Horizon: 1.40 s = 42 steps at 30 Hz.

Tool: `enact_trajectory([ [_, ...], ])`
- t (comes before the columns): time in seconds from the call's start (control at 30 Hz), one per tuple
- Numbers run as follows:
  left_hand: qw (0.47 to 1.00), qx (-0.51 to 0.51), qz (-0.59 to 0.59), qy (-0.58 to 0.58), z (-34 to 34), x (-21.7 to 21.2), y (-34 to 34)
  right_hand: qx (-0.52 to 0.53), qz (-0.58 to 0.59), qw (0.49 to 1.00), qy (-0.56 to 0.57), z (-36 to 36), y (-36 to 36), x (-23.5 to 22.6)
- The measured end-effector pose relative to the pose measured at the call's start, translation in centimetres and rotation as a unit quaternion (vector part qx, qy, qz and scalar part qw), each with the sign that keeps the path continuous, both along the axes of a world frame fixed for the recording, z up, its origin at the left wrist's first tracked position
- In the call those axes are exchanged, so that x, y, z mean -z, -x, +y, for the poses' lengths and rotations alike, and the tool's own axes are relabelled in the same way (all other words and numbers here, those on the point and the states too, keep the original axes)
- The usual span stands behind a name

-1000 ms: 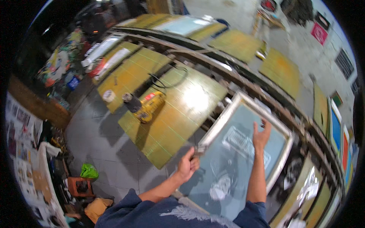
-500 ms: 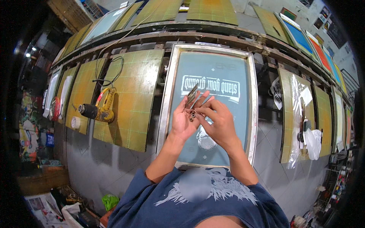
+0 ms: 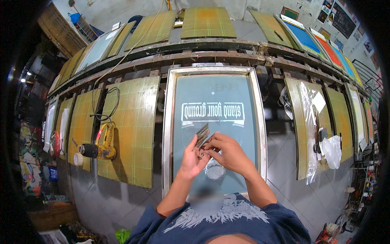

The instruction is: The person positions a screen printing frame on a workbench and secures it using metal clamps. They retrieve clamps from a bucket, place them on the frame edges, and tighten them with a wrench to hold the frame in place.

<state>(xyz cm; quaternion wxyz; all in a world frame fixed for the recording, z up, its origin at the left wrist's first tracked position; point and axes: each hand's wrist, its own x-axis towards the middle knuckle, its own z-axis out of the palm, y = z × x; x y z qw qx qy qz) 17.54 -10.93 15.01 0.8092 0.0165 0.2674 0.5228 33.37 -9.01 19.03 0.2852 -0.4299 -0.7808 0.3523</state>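
Note:
My left hand (image 3: 189,162) is cupped palm up, thumb holding flat metal plates (image 3: 202,135) against the fingers. Small dark metal pieces that look like nuts or bolts (image 3: 200,155) lie in its palm. Over that palm, my right hand (image 3: 230,153) has its fingertips pinched together, touching the little hardware; what sits between them is too small to make out. Beneath both hands is a screen-printing frame (image 3: 167,122) with a pale metal rim and blue-grey mesh. White mirrored lettering (image 3: 213,111) and a white round shape (image 3: 214,171) show on the mesh.
A yellow-black cordless drill (image 3: 106,146), its cable and a tape roll (image 3: 78,159) rest on yellowish boards to the left. Clear plastic (image 3: 307,134) and a white bag (image 3: 332,151) lie on a right-hand board. Dark rails (image 3: 195,57) cross behind the frame.
The view has tilted upward and shifted, so the frame and drill sit lower in the picture. My right fingers have moved over the left palm, closer to the metal plates.

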Motion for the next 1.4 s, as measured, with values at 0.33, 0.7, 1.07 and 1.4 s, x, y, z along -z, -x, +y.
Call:
enact_trajectory([
  [0.33, 0.753, -0.229, 0.616, 0.024, 2.9, 5.6, 7.4, 0.343, 0.051, 0.938, 0.027, 19.9, -13.3, 7.9],
  [0.7, 0.563, -0.262, 0.771, -0.138, 4.7, 11.3, 10.1, 0.406, -0.185, 0.895, 0.018, 37.6, -19.2, 12.6],
  [1.07, 0.621, -0.211, 0.749, -0.096, 4.3, 10.1, 10.1, 0.356, -0.184, 0.912, 0.082, 40.1, -20.5, 13.4],
  [1.4, 0.606, -0.227, 0.756, -0.098, 4.4, 10.0, 10.1, 0.379, -0.275, 0.878, 0.102, 40.6, -20.0, 12.9],
])
